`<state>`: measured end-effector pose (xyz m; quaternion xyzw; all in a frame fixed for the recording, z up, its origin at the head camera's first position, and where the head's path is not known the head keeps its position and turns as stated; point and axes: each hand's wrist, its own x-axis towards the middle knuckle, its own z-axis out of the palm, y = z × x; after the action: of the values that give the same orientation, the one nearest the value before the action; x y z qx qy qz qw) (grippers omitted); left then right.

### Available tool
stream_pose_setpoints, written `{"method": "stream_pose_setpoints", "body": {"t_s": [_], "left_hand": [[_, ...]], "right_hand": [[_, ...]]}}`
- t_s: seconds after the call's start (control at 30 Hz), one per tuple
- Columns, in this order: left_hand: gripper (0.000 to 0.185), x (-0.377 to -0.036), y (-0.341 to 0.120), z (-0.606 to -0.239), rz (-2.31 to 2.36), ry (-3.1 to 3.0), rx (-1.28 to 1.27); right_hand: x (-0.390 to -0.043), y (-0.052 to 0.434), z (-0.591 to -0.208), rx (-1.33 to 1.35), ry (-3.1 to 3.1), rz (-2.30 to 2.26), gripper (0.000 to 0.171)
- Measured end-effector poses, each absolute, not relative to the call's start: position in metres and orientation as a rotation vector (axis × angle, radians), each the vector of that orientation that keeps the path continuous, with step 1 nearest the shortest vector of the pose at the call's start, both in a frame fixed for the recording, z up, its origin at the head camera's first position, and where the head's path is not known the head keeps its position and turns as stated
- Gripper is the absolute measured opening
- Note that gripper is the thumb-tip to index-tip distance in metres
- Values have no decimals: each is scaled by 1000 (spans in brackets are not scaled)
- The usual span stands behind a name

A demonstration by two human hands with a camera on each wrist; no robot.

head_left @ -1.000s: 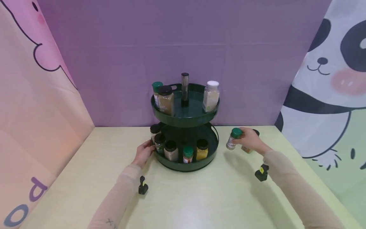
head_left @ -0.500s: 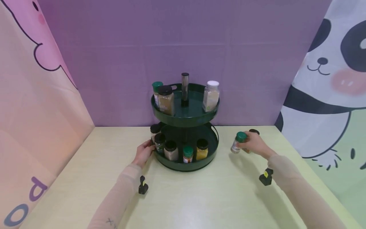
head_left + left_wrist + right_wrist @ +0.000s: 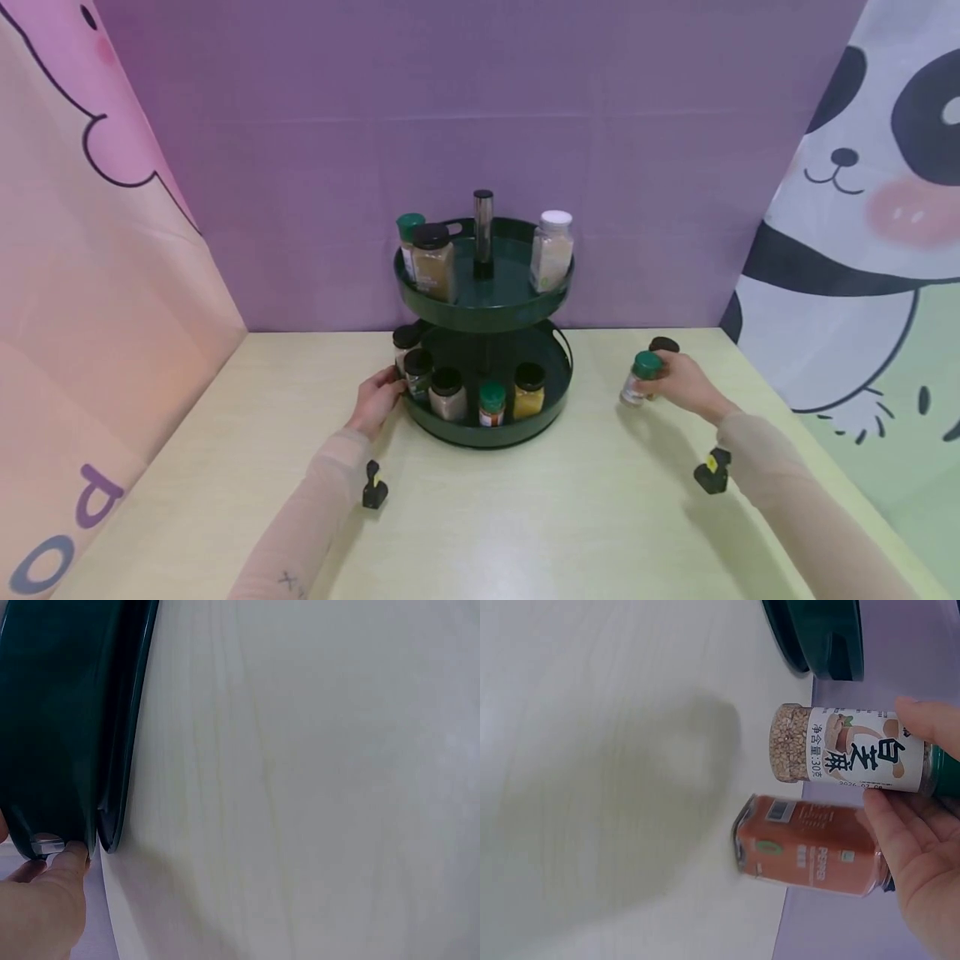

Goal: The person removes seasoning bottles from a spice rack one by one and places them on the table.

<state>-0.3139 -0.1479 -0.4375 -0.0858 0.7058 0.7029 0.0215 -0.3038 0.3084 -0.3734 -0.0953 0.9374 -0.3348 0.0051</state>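
1. in the head view, my right hand (image 3: 684,385) is holding a green-capped sesame jar (image 3: 641,377) above the tabletop (image 3: 525,517), well to the right of the dark green two-tier rack (image 3: 483,333). my fingers are curling round the jar's side. a black-capped red jar (image 3: 663,346) is standing just behind my hand. my left hand (image 3: 375,400) is resting against the left rim of the rack's lower tray, fingers lying fairly straight and gripping nothing. several small jars are sitting on both tiers.

2. in the left wrist view, my fingers (image 3: 71,859) are touching the outer edge of the rack's lower tray (image 3: 60,727), with the pale tabletop (image 3: 300,780) stretching beside it.

3. in the right wrist view, my right-hand fingers (image 3: 930,724) are pinching the sesame jar (image 3: 840,754) near its cap, seeds showing at its bottom end. the red jar (image 3: 810,844) is sitting just beside it, against my palm, though i cannot tell whether i am gripping it. the rack's edge (image 3: 821,637) is showing well apart from both.
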Motion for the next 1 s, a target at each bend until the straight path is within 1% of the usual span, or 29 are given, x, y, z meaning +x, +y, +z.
{"method": "stream_pose_setpoints", "body": {"t_s": [0.17,0.43,0.77,1.0], "left_hand": [[51,-314,-149,-438,2187,2187,-253],[51,-314,-149,-439,2185,2187,-242],[53,-314,-148,-440,2160,2255,-248],[53,-314,-148,-441,2153,2252,-244]], "right_hand": [[-301,313,-375,-295,2944,-1057,53],[-297,320,-381,-282,2961,-1035,49],[-294,330,-384,-291,2988,-987,57],[-291,341,-386,-251,2992,-976,56]]}}
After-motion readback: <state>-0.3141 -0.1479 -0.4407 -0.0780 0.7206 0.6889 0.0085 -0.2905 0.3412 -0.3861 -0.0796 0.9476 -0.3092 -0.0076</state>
